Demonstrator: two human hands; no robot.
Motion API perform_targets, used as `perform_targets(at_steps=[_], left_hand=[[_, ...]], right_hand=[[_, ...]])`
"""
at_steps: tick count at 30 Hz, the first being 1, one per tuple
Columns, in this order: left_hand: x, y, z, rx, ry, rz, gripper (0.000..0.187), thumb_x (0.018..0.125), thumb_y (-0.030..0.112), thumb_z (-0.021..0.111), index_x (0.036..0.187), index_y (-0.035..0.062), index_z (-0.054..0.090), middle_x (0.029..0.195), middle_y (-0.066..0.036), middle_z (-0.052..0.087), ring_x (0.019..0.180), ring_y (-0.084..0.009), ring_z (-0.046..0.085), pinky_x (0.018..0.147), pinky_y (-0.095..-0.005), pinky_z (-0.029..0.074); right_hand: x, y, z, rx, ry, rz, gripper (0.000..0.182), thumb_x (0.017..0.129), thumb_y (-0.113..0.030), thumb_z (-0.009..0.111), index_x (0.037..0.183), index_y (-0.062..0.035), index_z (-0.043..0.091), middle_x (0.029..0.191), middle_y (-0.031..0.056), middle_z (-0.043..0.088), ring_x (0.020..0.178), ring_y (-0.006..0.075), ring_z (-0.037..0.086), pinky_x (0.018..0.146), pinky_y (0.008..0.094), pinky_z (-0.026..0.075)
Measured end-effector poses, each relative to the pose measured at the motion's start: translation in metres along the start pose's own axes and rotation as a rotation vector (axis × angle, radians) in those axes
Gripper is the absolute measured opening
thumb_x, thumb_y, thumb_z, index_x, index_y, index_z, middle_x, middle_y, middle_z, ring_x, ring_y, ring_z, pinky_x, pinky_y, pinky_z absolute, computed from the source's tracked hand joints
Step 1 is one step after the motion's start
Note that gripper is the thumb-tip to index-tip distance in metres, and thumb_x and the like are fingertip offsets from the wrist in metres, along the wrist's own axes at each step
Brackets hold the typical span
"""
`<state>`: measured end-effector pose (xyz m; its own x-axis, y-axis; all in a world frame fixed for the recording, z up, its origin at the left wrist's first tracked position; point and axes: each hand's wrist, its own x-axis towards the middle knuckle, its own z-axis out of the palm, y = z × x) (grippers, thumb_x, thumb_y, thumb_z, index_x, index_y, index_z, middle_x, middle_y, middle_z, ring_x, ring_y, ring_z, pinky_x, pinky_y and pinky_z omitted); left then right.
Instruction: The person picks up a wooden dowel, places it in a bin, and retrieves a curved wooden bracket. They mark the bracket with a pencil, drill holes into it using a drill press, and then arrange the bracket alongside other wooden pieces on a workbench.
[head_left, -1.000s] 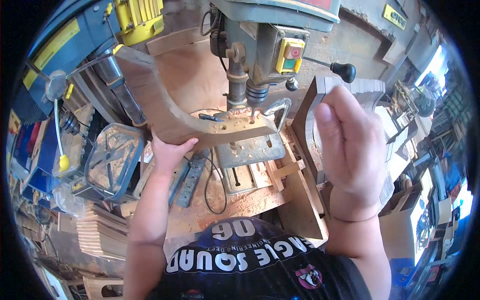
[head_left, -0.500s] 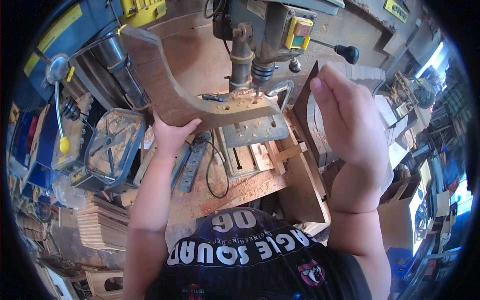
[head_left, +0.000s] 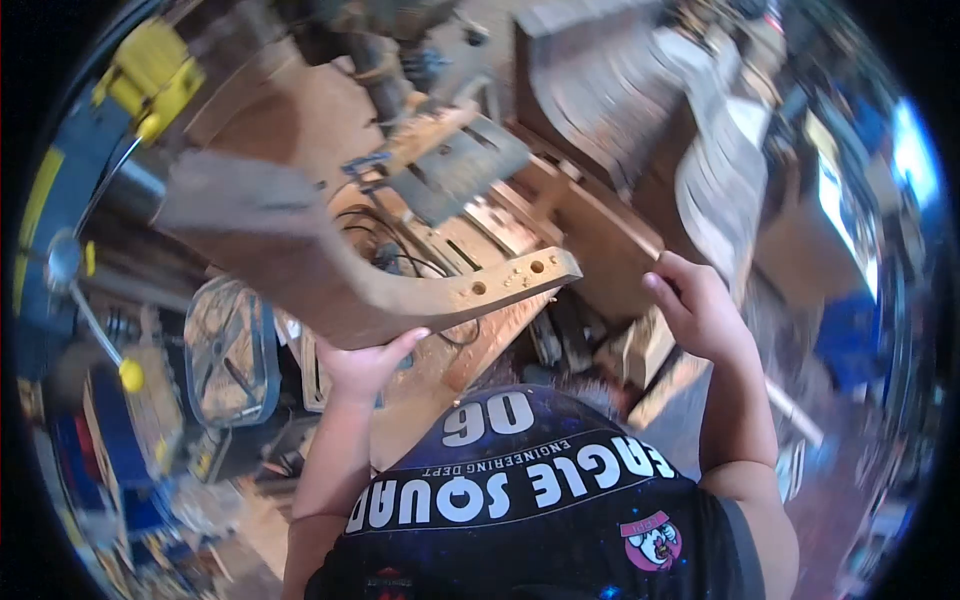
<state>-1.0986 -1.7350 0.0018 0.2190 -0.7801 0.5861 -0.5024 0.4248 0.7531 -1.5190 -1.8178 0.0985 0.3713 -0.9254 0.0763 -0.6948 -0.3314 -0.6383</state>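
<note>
The left hand (head_left: 365, 370) has its grip clamped on the near side of the curved wooden piece (head_left: 300, 255), by the bend; one arm slants away far-left, the other, with two holes, runs rightward; the right hand (head_left: 708, 315), farther from the piece, has curled fingers, and whether they hold anything I cannot tell; beyond is a metal plate (head_left: 455, 175).
</note>
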Motion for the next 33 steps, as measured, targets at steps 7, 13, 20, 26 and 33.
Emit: perform_targets(at_steps=[7, 13, 20, 26, 33], left_hand=[[-0.014, 0.015, 0.137, 0.652, -0.908, 0.144, 0.085, 0.075, 0.037, 0.092, 0.146, 0.0139, 0.051, 0.125, -0.019, 0.072, 0.113, -0.0389, 0.071, 0.093, -0.0484, 0.058], [-0.053, 0.126, 0.220, 0.695, -1.198, 0.445, 0.083, 0.078, 0.044, 0.089, 0.146, 0.0158, 0.052, 0.123, -0.017, 0.073, 0.112, -0.0367, 0.072, 0.094, -0.0478, 0.058], [-0.116, 0.201, 0.303, 0.701, -1.323, 0.856, 0.090, 0.080, 0.041, 0.088, 0.158, 0.0253, 0.045, 0.117, -0.015, 0.073, 0.104, -0.0341, 0.074, 0.087, -0.0464, 0.060], [-0.245, 0.126, 0.419, 0.869, -1.495, 1.160, 0.056, 0.099, 0.019, 0.058, 0.154, 0.0272, 0.055, 0.105, -0.010, 0.078, 0.087, -0.0301, 0.078, 0.074, -0.0451, 0.062], [-0.284, 0.110, 0.407, 1.213, -1.933, 0.946, 0.056, 0.071, 0.030, 0.088, 0.123, 0.0155, 0.070, 0.112, -0.013, 0.077, 0.107, -0.0320, 0.075, 0.087, -0.0460, 0.061]], right_hand=[[-0.196, 0.021, 0.120, 0.081, -0.063, 0.538, 0.026, 0.098, -0.027, 0.071, 0.102, -0.0015, 0.071, 0.093, 0.0236, 0.074, 0.091, 0.0418, 0.072, 0.083, 0.0479, 0.055], [-0.300, 0.019, 0.186, 0.134, 0.184, 0.566, 0.039, 0.095, -0.025, 0.075, 0.123, -0.0002, 0.070, 0.110, 0.0222, 0.076, 0.106, 0.0368, 0.073, 0.095, 0.0444, 0.057], [-0.443, 0.093, 0.189, 0.172, 0.257, 0.961, 0.049, 0.092, -0.031, 0.074, 0.130, -0.0007, 0.069, 0.122, 0.0241, 0.074, 0.116, 0.0417, 0.070, 0.102, 0.0472, 0.055], [-0.705, 0.164, 0.269, 0.145, 0.337, 1.353, 0.047, 0.089, -0.036, 0.078, 0.120, -0.0010, 0.074, 0.116, 0.0240, 0.075, 0.109, 0.0409, 0.072, 0.094, 0.0465, 0.057], [-1.032, 0.198, 0.377, 0.258, -0.748, 1.229, 0.048, 0.090, -0.034, 0.073, 0.127, -0.0043, 0.073, 0.124, 0.0249, 0.073, 0.116, 0.0418, 0.070, 0.100, 0.0474, 0.055]])
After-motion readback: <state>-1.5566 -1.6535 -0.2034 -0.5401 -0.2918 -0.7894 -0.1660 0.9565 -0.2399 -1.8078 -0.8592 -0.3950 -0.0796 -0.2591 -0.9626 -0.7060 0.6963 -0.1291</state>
